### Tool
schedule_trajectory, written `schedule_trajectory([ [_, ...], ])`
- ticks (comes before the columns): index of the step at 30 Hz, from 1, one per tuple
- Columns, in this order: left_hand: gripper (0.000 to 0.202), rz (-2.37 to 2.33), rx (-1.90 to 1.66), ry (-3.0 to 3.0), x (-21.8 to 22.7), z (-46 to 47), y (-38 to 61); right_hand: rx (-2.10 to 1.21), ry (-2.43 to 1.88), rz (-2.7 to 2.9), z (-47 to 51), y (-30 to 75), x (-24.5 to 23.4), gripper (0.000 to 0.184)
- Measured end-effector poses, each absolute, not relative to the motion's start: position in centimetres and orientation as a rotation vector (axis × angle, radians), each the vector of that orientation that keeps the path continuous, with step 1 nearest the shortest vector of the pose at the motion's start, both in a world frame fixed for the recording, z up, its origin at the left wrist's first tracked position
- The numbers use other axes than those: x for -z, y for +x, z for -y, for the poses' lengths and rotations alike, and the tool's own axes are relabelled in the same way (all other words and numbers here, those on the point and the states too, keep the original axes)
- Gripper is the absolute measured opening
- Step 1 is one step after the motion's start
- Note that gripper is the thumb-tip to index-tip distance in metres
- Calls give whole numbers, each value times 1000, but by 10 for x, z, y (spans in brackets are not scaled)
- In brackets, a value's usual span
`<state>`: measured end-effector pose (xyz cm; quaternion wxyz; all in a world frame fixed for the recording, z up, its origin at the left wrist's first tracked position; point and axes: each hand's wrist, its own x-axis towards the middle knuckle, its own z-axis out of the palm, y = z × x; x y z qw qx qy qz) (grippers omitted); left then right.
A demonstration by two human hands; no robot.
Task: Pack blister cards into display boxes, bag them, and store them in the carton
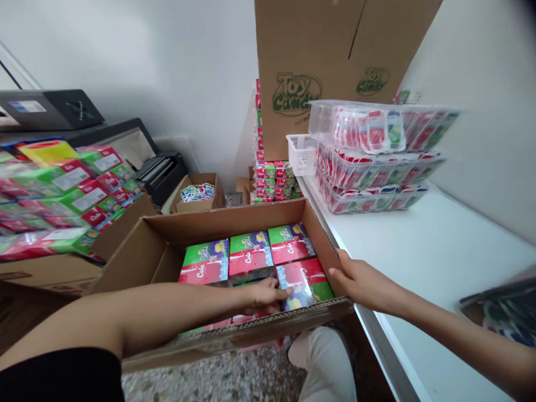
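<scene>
Box (302,282) in the carton (226,219), likely light, crushable, is side-gripped by the left hand (263,296); carton's rim is clasped by the right hand (360,283).

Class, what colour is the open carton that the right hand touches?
The carton is brown, clearest in the head view.

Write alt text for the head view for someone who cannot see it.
A person's left hand touches a colorful printed box inside an open carton, while the right hand holds the carton's right edge. More printed boxes lie in the carton; to the right, filled clear trays are stacked on a white table.
</scene>
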<state>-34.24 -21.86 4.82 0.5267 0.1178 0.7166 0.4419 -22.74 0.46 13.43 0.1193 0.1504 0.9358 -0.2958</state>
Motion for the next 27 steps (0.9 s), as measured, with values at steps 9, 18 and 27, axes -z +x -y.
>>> schedule_trajectory([
  [9, 27, -2065, -618, 525, -60, 206, -359, 1045, 577, -2810, 1, -232, -133, 56],
  [18, 57, -2276, -504, 1105, -205, 133, -391, 1334, 933, -3028, -11, -101, -107, 34],
  [27, 72, -1713, -593, 1581, -222, 7, -169, 921, 1680, -2781, -17, 166, -103, 27],
])
